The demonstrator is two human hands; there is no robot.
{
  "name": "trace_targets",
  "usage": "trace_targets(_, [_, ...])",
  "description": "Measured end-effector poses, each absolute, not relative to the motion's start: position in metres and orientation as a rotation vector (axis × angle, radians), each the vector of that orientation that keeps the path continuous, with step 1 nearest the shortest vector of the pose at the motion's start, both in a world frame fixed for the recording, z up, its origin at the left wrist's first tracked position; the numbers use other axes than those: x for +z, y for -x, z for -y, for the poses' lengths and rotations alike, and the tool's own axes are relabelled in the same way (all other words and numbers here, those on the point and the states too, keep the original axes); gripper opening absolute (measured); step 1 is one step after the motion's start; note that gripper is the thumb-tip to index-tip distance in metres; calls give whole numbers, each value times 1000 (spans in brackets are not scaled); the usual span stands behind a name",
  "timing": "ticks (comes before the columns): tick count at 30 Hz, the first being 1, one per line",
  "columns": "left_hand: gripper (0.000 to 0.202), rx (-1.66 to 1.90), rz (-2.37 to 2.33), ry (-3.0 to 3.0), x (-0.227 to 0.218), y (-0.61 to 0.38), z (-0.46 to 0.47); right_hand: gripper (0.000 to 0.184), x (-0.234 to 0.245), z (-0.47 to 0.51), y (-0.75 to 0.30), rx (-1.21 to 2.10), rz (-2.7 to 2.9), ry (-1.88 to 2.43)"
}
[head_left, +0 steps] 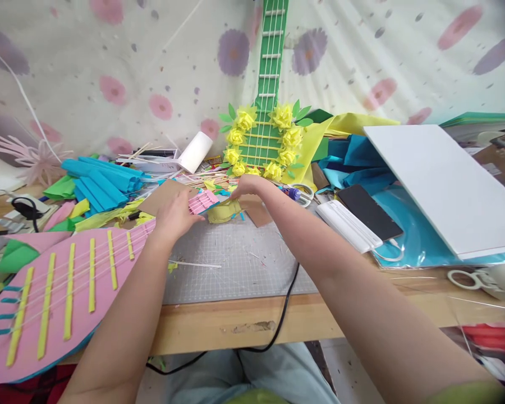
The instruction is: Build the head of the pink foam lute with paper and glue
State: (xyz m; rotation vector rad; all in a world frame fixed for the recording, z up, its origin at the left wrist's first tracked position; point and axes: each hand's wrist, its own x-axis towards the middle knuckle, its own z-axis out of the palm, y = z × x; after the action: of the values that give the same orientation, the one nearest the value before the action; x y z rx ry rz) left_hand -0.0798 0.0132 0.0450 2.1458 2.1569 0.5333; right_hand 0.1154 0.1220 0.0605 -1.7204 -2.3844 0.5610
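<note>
Head view: left hand (177, 216) lies flat-fingered on the pink ridged paper panel (205, 200), apparently steadying it. Right hand (247, 188) pinches the crumpled yellow paper piece (224, 213) beside it, at the far edge of the grey cutting mat (235, 258).

A small pink ribbed panel (202, 201), edged in blue along its lower side, lies flat just above the frame's centre. A crumpled yellow paper piece (224, 212) sits against its right end, folded and slightly raised.

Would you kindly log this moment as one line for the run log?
left hand: on pink slatted piece | right hand: fingers touching yellow paper piece | surface: grey cutting mat
</note>
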Motion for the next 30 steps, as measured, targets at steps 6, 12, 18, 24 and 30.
trace_targets(6, [75,596,-2084,-2123,40,82,-8,22,54,-96,-119,762,2362,1922])
trace_targets(12, [73,500,-1945,-2155,44,80,4,22,60,-93,-128,824,2306,1994])
trace_targets(18, [72,509,-1835,-2260,41,60,9,21,65,-102,-128,807,2387,2037])
trace_targets(24, [75,498,-1834,-2167,39,60,7,21,61,-103,-129,861,2426,2007])
trace_targets(30, [76,495,-1894,-2115,39,62,5,21,62,-109,-129,877,2492,1982])
